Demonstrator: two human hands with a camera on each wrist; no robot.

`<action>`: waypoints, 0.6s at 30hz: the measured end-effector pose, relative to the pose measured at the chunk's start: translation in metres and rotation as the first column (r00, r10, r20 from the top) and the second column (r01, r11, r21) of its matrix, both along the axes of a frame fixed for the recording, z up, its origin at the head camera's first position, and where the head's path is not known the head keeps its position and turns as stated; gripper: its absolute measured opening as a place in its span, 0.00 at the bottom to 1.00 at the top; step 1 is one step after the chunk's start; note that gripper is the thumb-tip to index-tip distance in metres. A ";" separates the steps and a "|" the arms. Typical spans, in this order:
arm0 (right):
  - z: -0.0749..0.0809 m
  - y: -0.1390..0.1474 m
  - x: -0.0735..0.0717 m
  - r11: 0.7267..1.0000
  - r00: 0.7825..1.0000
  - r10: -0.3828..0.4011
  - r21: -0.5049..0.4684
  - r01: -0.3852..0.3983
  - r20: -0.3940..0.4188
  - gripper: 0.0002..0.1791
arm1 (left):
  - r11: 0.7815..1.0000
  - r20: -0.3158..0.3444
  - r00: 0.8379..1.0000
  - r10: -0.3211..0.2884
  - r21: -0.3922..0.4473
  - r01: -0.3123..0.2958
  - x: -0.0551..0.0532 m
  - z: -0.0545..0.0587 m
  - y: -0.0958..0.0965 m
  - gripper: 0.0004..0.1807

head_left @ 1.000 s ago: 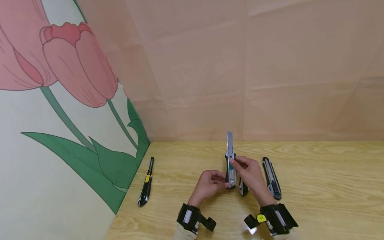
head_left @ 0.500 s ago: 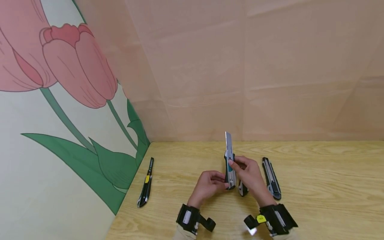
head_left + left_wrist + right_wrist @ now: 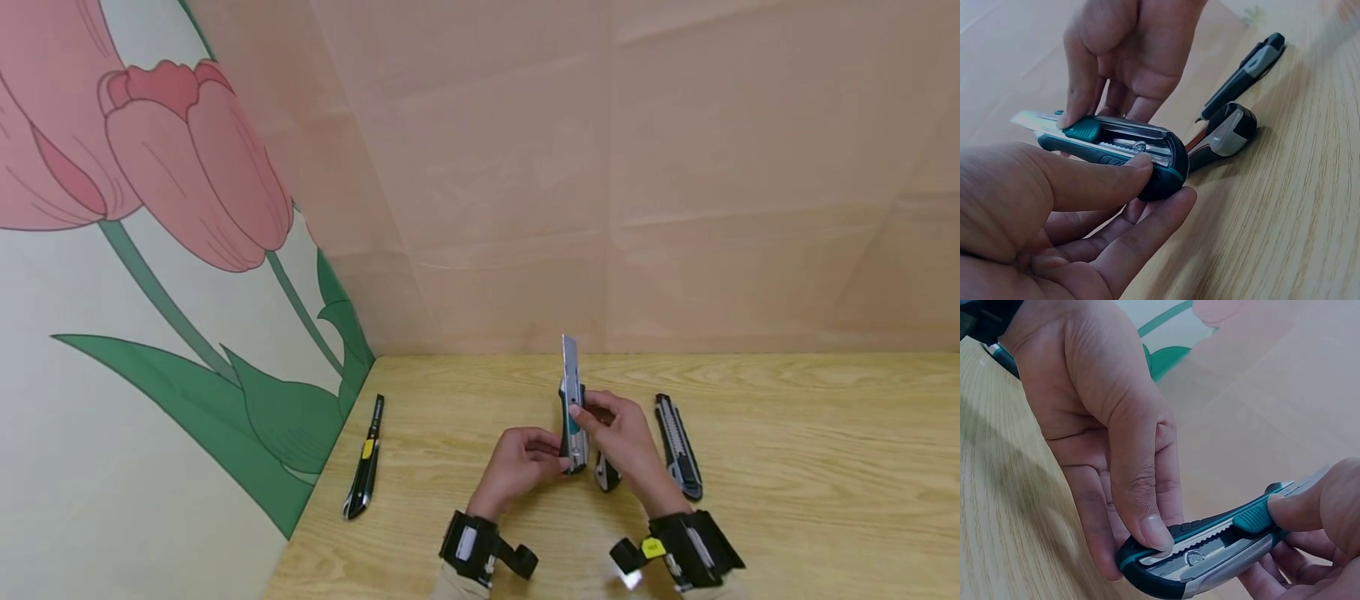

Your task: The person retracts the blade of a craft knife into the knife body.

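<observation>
A utility knife [image 3: 573, 442] with a black, green and silver handle is held off the table between both hands, its blade [image 3: 571, 358] out and pointing to the back wall. The left hand [image 3: 519, 462] pinches the handle's rear end between thumb and fingers. At the front part of the handle, the right hand [image 3: 624, 437] grips with its thumb on the green slider [image 3: 1254, 517]; in the left wrist view that thumb is partly hidden. Just below the right hand lies another box cutter [image 3: 608, 473], mostly covered in the head view.
A black box cutter with a yellow slider [image 3: 363, 458] lies to the left on the wood-grain table [image 3: 825, 467]. Another grey and black cutter [image 3: 680, 447] lies right of the right hand. Behind stands a pinkish covered wall [image 3: 675, 208]; tulip artwork [image 3: 202, 167] covers the left side.
The right thumb has slid slightly back toward the left hand, and the blade sticks out a little less. The knife has shifted slightly left; the left hand has barely moved.
</observation>
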State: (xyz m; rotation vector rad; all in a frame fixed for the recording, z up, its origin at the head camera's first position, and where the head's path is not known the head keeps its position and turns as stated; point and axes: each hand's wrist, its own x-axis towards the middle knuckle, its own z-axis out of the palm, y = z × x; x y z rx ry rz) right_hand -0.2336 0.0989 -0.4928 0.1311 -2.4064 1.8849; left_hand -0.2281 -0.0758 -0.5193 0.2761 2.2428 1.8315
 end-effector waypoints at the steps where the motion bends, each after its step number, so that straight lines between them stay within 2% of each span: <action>1: 0.000 0.000 0.000 1.000 1.000 0.001 0.002 -0.001 0.000 0.17 | 1.000 -0.003 1.000 0.000 0.000 0.000 0.000 0.000 0.000 0.13; 18: 0.002 0.001 0.001 1.000 0.999 0.024 -0.002 -0.024 0.025 0.18 | 1.000 0.008 1.000 0.001 -0.015 -0.001 -0.002 0.001 -0.002 0.12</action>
